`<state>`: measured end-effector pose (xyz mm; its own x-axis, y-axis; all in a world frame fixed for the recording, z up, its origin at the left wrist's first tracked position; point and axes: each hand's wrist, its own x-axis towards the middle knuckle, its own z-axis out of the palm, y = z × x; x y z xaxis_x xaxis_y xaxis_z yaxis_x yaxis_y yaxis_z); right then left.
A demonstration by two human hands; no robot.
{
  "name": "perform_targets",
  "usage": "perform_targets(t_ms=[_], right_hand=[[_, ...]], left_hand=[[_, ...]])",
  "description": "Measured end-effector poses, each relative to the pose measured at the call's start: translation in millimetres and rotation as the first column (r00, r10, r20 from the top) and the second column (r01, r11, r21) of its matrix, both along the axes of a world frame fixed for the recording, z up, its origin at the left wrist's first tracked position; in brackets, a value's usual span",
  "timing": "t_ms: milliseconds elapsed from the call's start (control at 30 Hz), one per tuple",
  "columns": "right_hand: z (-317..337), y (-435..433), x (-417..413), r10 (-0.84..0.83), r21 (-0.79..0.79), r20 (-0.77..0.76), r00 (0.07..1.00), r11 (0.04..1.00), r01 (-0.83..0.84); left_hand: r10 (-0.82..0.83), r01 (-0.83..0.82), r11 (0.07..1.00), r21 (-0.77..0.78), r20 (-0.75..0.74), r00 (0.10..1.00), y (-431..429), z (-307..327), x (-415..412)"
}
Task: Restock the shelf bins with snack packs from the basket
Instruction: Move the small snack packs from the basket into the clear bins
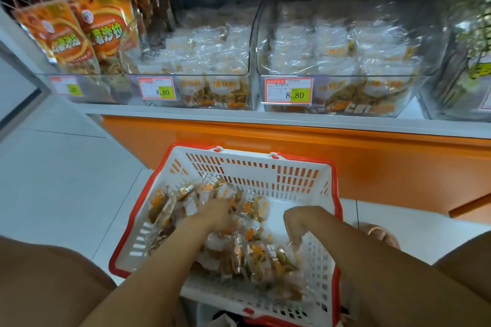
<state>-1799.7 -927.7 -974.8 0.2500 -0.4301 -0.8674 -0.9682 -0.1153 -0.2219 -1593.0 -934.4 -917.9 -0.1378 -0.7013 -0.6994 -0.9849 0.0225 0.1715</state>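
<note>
Snack packs heaped loose in the red-rimmed white basket on the tiled floor. Left hand sunk in the heap, fingers curled round a clutch of packs. Right hand curled at the heap's edge, grip impossible to tell. Gathering step, by the look of it. Next calls for lifting a handful clear, up over the front wall of one of the clear bins, both well filled. Farther: white shelf over an orange base, 8.80 price tags, orange pouches at left.
</note>
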Motion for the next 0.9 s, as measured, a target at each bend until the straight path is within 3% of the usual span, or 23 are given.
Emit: perform_targets(t_ms=[200,433,533,633,700,800,867,900], right_hand=[[58.2,-25.2,6.9,-0.076,-0.199,0.201,0.977,0.973,0.117],[176.8,-36.1,12.4,-0.08,-0.372,0.443,0.893,0.89,0.264],[220.4,-34.2,10.7,-0.032,-0.44,0.483,0.875,0.855,0.275],[246.4,-31.2,12.4,-0.051,-0.489,0.569,0.821,0.782,0.388],[257.3,-33.5,17.5,-0.102,-0.434,0.715,0.692,0.711,0.553],[269.8,-41.2,30.6,-0.217,-0.161,0.923,0.318,0.533,0.831],[274.3,-46.7,41.0,-0.264,0.0,0.955,0.135,0.455,0.89],[274.6,-49.6,46.7,-0.278,0.046,0.956,0.092,0.452,0.891]], left_hand=[[-0.034,0.038,0.999,0.014,-0.221,0.975,1.0,31.2,-2.3],[-0.18,0.116,0.97,-0.215,-0.307,0.934,-16.9,99.3,6.5],[-0.194,0.078,0.959,-0.274,-0.429,0.882,-28.8,133.8,15.5],[-0.117,-0.018,0.976,-0.216,-0.595,0.795,-39.0,162.3,25.6],[-0.06,-0.092,0.978,-0.186,-0.68,0.731,-46.3,181.5,30.3],[0.046,-0.255,0.958,-0.129,-0.811,0.583,-58.9,208.3,37.5],[0.118,-0.378,0.922,-0.08,-0.874,0.471,-68.8,221.6,45.3],[0.139,-0.429,0.901,-0.063,-0.896,0.422,-74.4,226.7,49.5]])
